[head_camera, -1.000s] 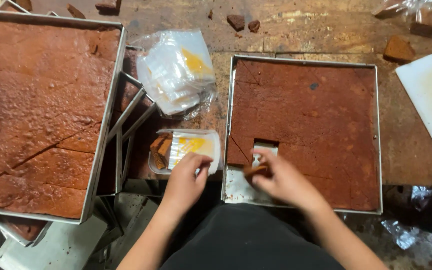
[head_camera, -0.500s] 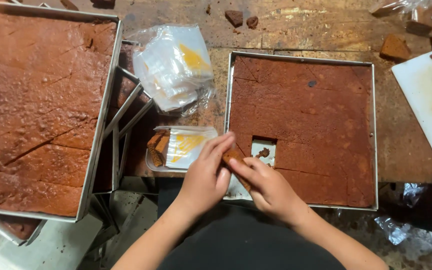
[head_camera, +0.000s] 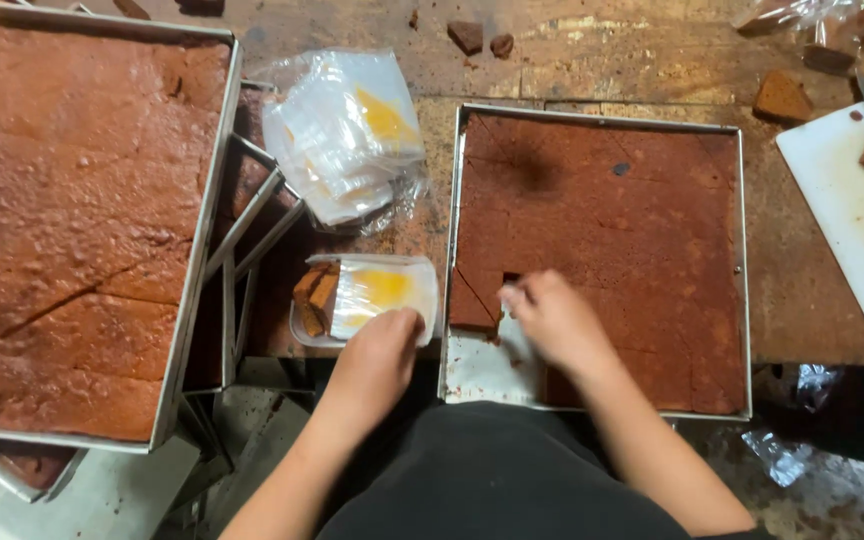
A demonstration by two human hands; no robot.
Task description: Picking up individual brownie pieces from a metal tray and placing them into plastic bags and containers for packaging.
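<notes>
Over cake tray, hands newly apart.

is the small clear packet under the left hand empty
No, the packet under the left hand already holds brown cake pieces at its left end.

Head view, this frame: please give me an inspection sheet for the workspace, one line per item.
Surface: worn wooden table, stained, with crumbs.
Job's things: square metal tray of cut brown cake, near-left corner emptied; small clear bag already holding brown pieces.
Clutter: stack of clear bags; large cake tray on a metal rack; white cutting board with pieces and a knife; loose chunks at the far edge.
Grippers: left hand rests on the small bag; right hand reaches to the cake's cut edge.
Cables: nothing seen.
Surroundings: floor below with plastic scraps; dark apron.
</notes>
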